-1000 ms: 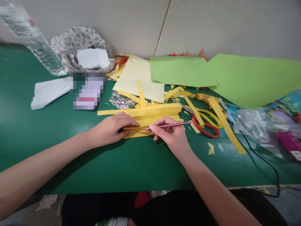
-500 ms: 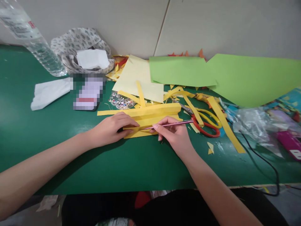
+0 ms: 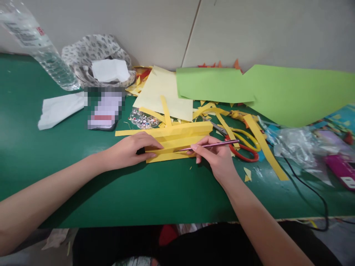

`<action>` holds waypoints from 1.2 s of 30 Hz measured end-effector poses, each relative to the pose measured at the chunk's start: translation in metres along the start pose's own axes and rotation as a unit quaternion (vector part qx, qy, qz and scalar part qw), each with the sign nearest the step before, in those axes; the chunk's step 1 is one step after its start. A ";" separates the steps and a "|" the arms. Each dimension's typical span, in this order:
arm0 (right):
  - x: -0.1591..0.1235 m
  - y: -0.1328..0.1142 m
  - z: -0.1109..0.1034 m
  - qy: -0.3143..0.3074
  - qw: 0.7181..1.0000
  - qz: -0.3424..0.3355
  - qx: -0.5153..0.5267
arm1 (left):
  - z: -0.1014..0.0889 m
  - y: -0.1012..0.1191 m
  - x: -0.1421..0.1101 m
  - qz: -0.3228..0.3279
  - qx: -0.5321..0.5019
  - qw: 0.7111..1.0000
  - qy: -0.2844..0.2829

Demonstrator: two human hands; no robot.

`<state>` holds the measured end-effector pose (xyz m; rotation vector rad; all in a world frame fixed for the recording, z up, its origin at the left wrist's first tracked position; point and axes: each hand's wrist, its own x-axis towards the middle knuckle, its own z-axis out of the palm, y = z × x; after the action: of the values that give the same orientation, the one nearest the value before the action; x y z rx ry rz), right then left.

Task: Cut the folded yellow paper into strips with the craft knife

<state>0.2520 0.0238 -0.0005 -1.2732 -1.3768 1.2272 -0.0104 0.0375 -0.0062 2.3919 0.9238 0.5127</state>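
Yellow folded paper (image 3: 183, 141) runs left-right; left hand (image 3: 130, 149) pinches left end, right hand (image 3: 220, 160) pinches pink stylus (image 3: 212, 145) along fold.

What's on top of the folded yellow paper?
The left hand rests on the left part of the folded yellow paper; a slim pink tool, held in the right hand, has its tip at a fold. Paper behind both hands is covered.

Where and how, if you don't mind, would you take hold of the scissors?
I'd probably pinch the red handle, coming from the near right: that loop's outer end lies uncovered, while the blades point away to the left and a yellow strip crosses the yellow handle.
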 end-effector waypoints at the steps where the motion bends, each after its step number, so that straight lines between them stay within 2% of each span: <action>1: 0.000 0.000 0.000 0.002 1.000 -0.001 -0.001 | -0.001 0.000 0.000 -0.002 -0.003 1.000 -0.006; 15: 0.001 0.003 -0.015 0.039 0.999 -0.014 -0.002 | 0.000 -0.003 0.000 0.008 -0.008 1.000 0.003; 18: 0.000 -0.001 -0.012 0.042 0.999 -0.024 0.004 | 0.003 -0.001 -0.001 0.008 0.003 1.000 0.012; 21: -0.003 -0.007 -0.004 0.041 0.998 -0.033 0.018 | 0.011 0.005 -0.001 -0.006 0.026 0.998 0.058; 26: -0.007 -0.011 0.015 0.004 1.000 -0.009 0.025 | 0.019 0.013 -0.003 -0.015 0.029 0.994 0.101; 29: -0.005 -0.007 0.020 -0.006 1.000 0.008 0.026 | 0.009 0.010 -0.005 -0.018 0.002 0.998 0.061; 32: -0.002 -0.002 0.019 -0.011 0.999 0.012 0.033 | -0.004 0.003 -0.006 0.023 -0.023 0.999 0.007; 36: -0.001 0.001 0.017 -0.011 0.999 0.009 0.030 | -0.009 -0.003 -0.006 0.039 -0.048 0.998 0.000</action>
<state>0.2352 0.0211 -0.0042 -1.2348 -1.3371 1.2894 -0.0212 0.0380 -0.0018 2.3480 0.7913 0.5721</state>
